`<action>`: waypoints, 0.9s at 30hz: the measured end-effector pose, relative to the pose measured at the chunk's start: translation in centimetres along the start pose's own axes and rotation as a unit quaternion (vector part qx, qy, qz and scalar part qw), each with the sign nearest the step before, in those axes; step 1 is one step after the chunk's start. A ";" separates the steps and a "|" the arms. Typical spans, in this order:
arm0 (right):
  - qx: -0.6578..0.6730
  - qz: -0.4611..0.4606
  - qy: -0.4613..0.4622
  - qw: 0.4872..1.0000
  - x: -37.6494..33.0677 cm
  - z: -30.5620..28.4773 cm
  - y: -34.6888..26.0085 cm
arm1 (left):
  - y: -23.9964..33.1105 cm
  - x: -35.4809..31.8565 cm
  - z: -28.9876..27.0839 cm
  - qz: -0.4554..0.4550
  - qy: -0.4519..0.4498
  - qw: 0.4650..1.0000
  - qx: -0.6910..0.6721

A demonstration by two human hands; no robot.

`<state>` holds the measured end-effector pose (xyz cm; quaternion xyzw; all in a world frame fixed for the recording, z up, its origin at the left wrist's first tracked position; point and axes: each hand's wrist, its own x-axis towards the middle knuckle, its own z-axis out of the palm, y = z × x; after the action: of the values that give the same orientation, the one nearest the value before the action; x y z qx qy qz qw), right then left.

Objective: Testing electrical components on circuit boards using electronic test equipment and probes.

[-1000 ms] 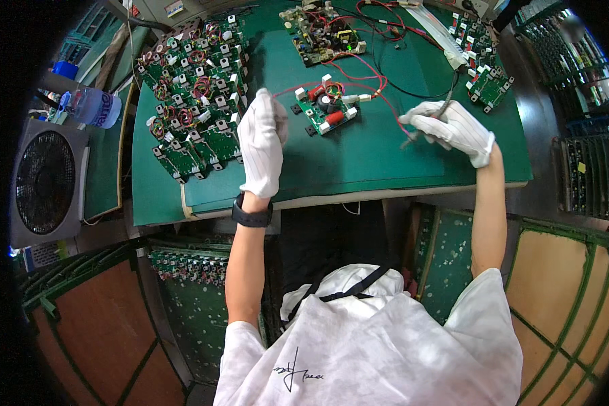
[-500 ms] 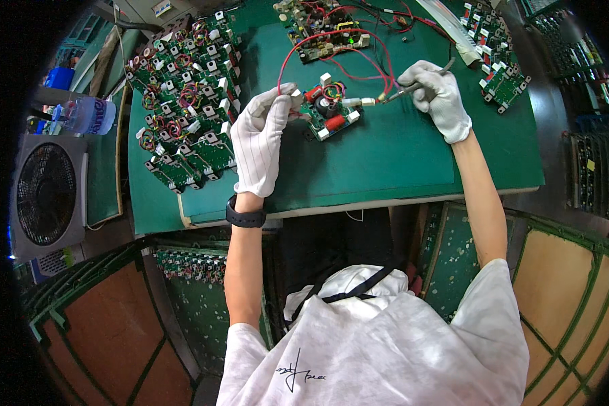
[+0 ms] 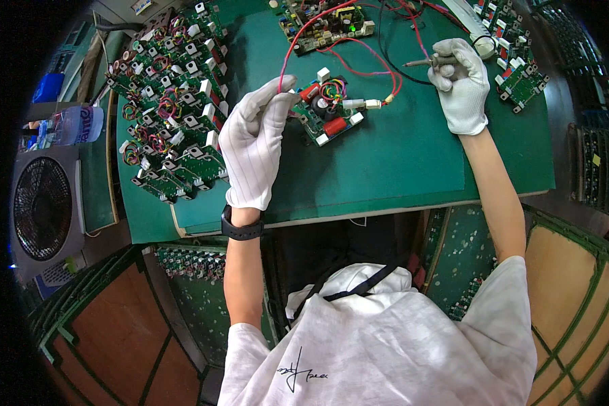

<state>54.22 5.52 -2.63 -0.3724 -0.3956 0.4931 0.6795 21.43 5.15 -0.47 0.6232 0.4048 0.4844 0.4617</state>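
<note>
A small green circuit board [image 3: 327,126] with red components, a black round part and a coil of coloured wires lies on the green mat. My left hand [image 3: 252,145], in a white glove, is closed at the board's left edge, pinching a red wire [image 3: 292,46]; the wire's end is hidden by the fingers. A white connector [image 3: 371,104] with red wires is joined to the board's right side. To the right and apart from the board, my gloved right hand [image 3: 464,91] is closed around a thin grey pointed test probe [image 3: 419,63], its tip facing left.
Rows of similar boards [image 3: 172,111] cover the mat's left side; more boards [image 3: 521,84] stand at the far right. A larger circuit board [image 3: 314,27] with a lit green light sits at the back. A fan [image 3: 44,206] and a clear plastic bottle [image 3: 78,125] are at left.
My right hand has moved right and away from the board's connector with the probe. My left hand has shifted slightly left and down, still on the red wire.
</note>
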 end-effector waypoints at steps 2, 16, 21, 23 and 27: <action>0.047 0.026 0.015 0.998 0.4 -0.2 0.0 | -0.2 0.0 0.2 -0.002 -0.005 1.000 0.014; -0.133 -0.031 -0.036 0.990 0.1 3.1 2.1 | -0.6 0.1 0.5 -0.027 -0.003 1.000 0.014; -0.172 -0.034 -0.028 0.984 -0.3 3.2 2.3 | -0.5 0.2 0.5 -0.013 0.007 1.000 -0.011; -0.190 -0.039 -0.020 0.981 -0.3 3.2 2.2 | -0.6 0.3 0.6 -0.008 0.010 1.000 -0.021; -0.267 -0.096 -0.046 0.958 -0.3 4.4 1.6 | -1.2 0.2 0.9 -0.004 -0.008 1.000 0.029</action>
<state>49.58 6.16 -2.30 -0.4774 -0.5775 0.3184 0.5807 22.27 5.49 -1.69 0.6384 0.4172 0.4654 0.4492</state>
